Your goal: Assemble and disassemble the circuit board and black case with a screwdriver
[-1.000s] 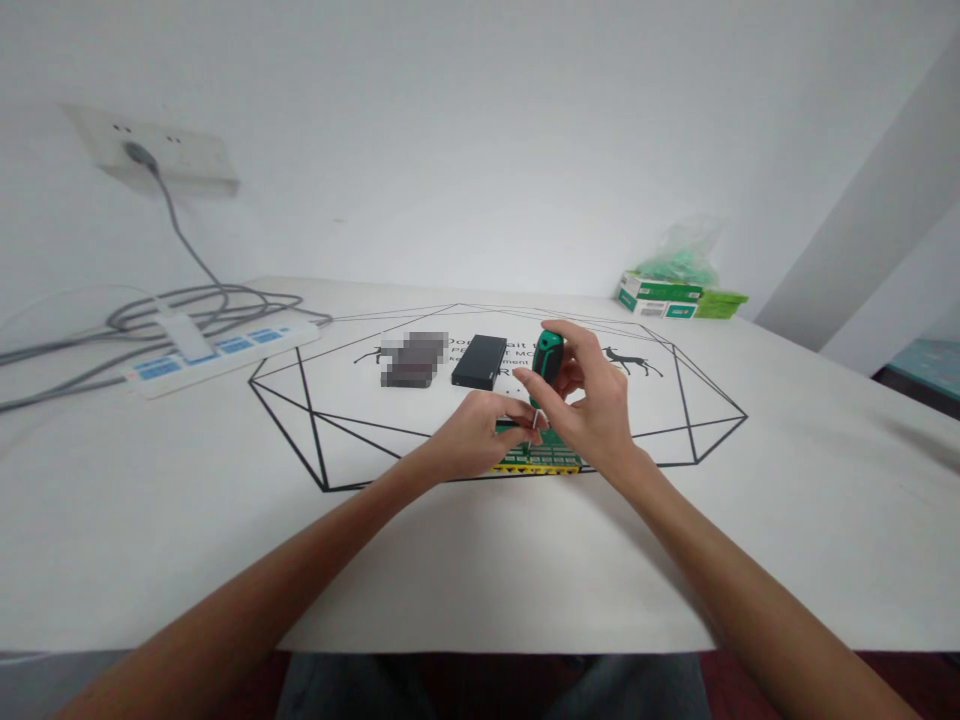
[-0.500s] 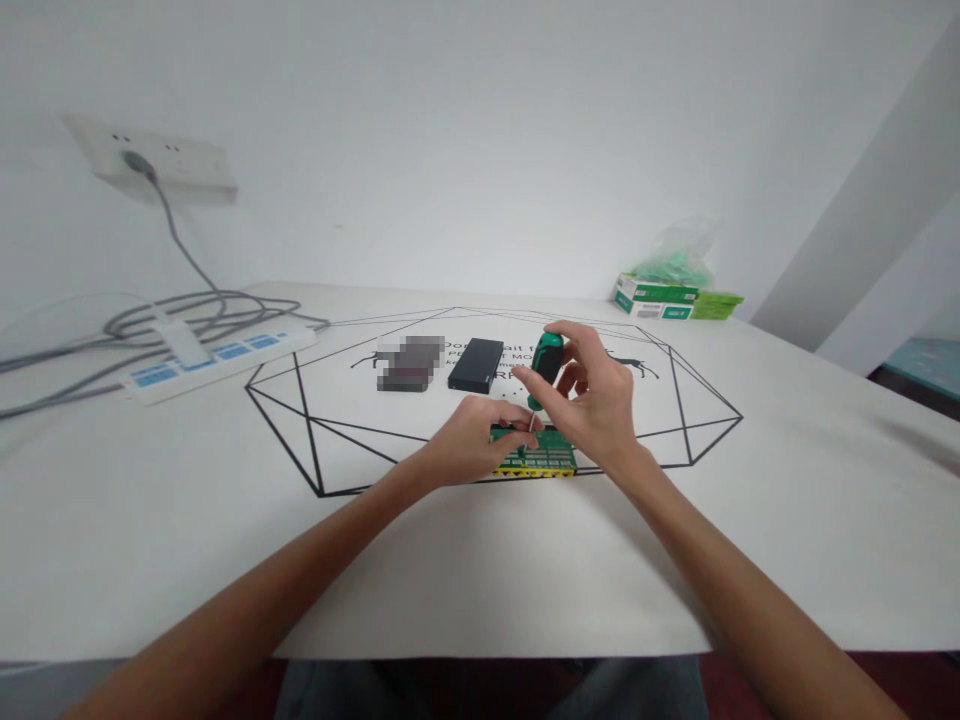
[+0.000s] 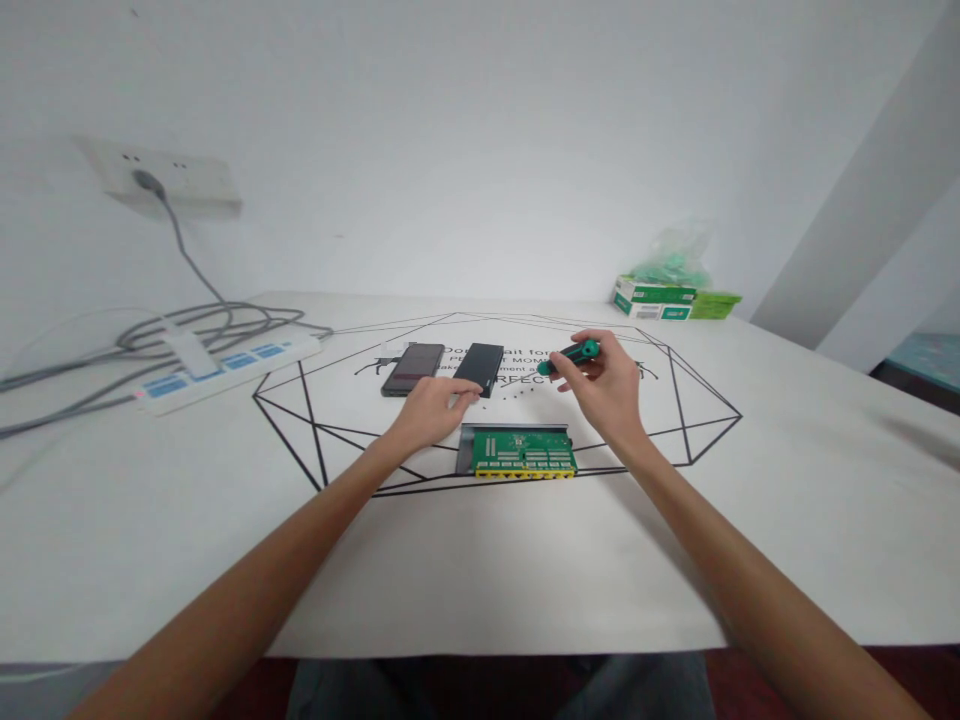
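Note:
My right hand (image 3: pixel 606 385) is wrapped round a green and black screwdriver (image 3: pixel 571 356), tilted so its thin shaft points left over the table. My left hand (image 3: pixel 433 410) lies at the near edge of a black box (image 3: pixel 480 369), thumb and forefinger pinched together; anything between them is too small to make out. Nearer to me, a green circuit board (image 3: pixel 523 450) with a row of yellow ports sits in a metal tray (image 3: pixel 465 452), touched by neither hand. Several tiny dark pieces that look like screws (image 3: pixel 517 397) lie between the hands, beyond the board.
A dark phone (image 3: pixel 413 369) rests left of the black box. Far left is a white power strip (image 3: pixel 232 370) with coiled grey cables (image 3: pixel 180 325). Green and white boxes (image 3: pixel 654 298) with a plastic bag (image 3: pixel 675 258) on top stand against the wall at back right.
My left hand has left the board and moved up and left to the black box. My right hand has lifted the screwdriver off the board and tipped it from upright to nearly level.

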Available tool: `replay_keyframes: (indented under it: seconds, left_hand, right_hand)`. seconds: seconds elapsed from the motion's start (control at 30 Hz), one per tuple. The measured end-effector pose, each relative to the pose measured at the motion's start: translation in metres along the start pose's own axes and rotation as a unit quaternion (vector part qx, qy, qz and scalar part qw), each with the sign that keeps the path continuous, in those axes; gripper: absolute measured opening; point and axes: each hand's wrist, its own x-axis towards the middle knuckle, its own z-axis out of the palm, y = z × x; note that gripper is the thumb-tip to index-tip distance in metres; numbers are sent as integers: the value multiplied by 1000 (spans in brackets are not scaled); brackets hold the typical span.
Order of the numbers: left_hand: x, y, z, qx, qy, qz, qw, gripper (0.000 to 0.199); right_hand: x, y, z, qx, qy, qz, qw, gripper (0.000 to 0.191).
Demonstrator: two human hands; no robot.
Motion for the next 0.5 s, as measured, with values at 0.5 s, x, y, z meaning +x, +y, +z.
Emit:
replay_keyframes:
  seconds: [0.5]
  left_hand:
    - [-3, 0, 10, 34, -27, -9, 999, 31]
  right_hand:
    - [-15, 5, 14, -29, -103, -2, 994, 26]
